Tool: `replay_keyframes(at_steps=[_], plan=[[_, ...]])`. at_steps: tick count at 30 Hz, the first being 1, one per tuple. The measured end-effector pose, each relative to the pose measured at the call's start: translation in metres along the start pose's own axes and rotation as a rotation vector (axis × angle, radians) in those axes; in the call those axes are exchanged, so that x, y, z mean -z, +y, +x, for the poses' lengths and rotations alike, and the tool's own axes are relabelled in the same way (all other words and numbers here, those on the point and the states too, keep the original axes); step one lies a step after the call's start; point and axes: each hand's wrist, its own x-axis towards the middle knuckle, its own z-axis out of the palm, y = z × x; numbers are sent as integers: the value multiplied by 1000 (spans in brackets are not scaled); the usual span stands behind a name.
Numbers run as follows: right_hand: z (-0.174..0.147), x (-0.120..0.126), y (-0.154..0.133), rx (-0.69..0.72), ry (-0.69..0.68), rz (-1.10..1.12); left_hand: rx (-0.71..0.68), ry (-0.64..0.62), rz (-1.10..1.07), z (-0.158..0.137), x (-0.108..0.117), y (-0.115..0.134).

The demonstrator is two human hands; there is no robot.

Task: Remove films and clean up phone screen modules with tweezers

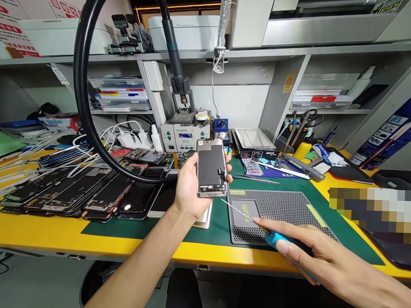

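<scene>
My left hand (188, 189) is closed around a phone screen assembly (210, 165), its dark back side turned toward me and a flex cable showing at its lower right. In my right hand (310, 249) is a screwdriver (273, 238) with a blue handle, my forefinger stretched along its thin metal shaft. The shaft's tip points up and left, just below the lower right corner of the screen and apart from it. Beneath the tip lies a grey perforated work mat (281, 210) on the green bench mat (189, 235).
Several phone screens and phones (89, 190) lie in a row at left. A black hose (80, 77) loops in front of the hot air station (182, 137). Tweezers (255, 178), a heating plate (256, 144) and a white-handled brush (282, 169) lie behind the perforated mat. White cables (57, 162) tangle at left.
</scene>
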Motion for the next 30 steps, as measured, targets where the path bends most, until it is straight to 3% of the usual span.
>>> replay_keyframes(at_steps=[12, 21, 30], plan=[[-2, -4, 24, -57, 8, 30, -15, -72, -39, -1, 5, 3], [-3, -2, -1, -3, 28, 35, -5, -30, -40, -4, 2, 1], [-2, -2, 5, -23, 51, 66, -3, -43, -42, -4, 1, 4]])
